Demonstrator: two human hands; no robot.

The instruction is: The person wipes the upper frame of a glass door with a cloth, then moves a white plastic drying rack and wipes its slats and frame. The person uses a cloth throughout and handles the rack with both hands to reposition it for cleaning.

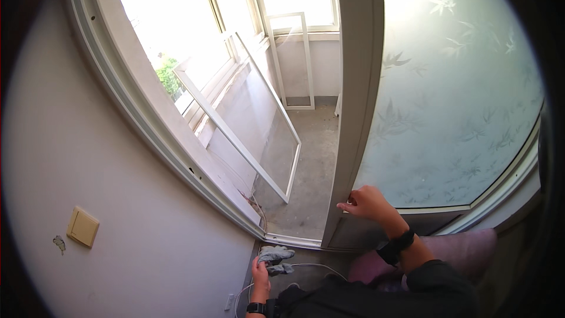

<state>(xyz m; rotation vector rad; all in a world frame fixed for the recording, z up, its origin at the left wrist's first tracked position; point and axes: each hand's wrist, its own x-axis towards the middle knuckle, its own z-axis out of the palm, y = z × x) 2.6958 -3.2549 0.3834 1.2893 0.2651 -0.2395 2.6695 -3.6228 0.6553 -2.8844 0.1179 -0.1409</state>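
Note:
My left hand (260, 275), low in the middle, is closed around a crumpled grey cloth (275, 257), whose folds hang out to the right. My right hand (372, 205) reaches forward to the grey-framed sliding door (358, 112). Its fingers are curled against the door's upright edge, level with the bottom of the glass; whether a small handle lies under them is hidden. Frosted glass with a leaf pattern (453, 94) fills the door's upper part. Beyond the opening, a white-framed screen panel (235, 141) leans at a slant below the window.
A second white frame (309, 65) stands in the far corner. The door track (294, 240) crosses the floor ahead. White cable (321, 265) runs near my feet. A rolled pink sheet (456, 250) lies at the right. On the left wall is a beige switch (83, 227).

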